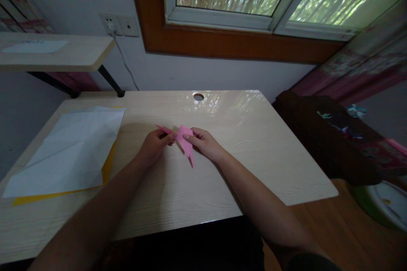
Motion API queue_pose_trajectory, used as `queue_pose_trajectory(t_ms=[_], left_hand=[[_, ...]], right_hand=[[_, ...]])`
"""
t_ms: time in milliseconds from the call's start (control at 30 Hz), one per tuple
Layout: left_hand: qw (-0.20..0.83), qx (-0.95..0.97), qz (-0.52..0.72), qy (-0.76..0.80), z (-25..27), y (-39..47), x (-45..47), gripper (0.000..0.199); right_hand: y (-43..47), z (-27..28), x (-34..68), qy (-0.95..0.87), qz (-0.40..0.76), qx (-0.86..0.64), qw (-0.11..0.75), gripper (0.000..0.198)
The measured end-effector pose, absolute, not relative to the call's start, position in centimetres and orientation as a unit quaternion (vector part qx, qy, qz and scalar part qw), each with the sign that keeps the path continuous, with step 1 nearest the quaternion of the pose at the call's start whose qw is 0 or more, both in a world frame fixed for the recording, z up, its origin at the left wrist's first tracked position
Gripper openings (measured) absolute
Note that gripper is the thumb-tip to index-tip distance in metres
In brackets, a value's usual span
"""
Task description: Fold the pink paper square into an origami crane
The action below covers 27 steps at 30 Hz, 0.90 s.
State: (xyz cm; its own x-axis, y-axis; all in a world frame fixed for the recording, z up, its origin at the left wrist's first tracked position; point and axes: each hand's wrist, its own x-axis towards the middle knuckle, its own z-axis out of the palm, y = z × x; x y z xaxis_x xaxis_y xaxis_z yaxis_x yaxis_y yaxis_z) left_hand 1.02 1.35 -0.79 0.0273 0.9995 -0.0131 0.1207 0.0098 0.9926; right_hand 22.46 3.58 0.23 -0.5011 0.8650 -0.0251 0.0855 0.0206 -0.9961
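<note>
Left hand (156, 145) has its fingers curled in and is pinching the left end of the folded pink paper (185, 136), with a skinny point poking out past the knuckles. Right hand (205, 143) has the wider part pinched too, thumb on top. So the paper's between both hands over the middle of the desk (254, 148), one tip aimed toward the person. White sheet (70, 148)'s off to the left, overlapping a yellow one (108, 165).
</note>
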Motion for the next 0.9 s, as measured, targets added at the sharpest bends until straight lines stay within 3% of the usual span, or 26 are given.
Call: queue_pose_trajectory(t_ms=[433,900], left_hand=[[0.505,0.538,0.444,0.509,0.5,0.8,1.6,0.036],[0.539,0.428,0.526,0.499,-1.2,1.4,1.1,0.034]], right_hand=[[3.7,-0.7,22.6,-0.617,0.622,-0.347,0.333,0.038],[3.7,-0.6,22.6,-0.610,0.612,-0.353,0.359,0.036]])
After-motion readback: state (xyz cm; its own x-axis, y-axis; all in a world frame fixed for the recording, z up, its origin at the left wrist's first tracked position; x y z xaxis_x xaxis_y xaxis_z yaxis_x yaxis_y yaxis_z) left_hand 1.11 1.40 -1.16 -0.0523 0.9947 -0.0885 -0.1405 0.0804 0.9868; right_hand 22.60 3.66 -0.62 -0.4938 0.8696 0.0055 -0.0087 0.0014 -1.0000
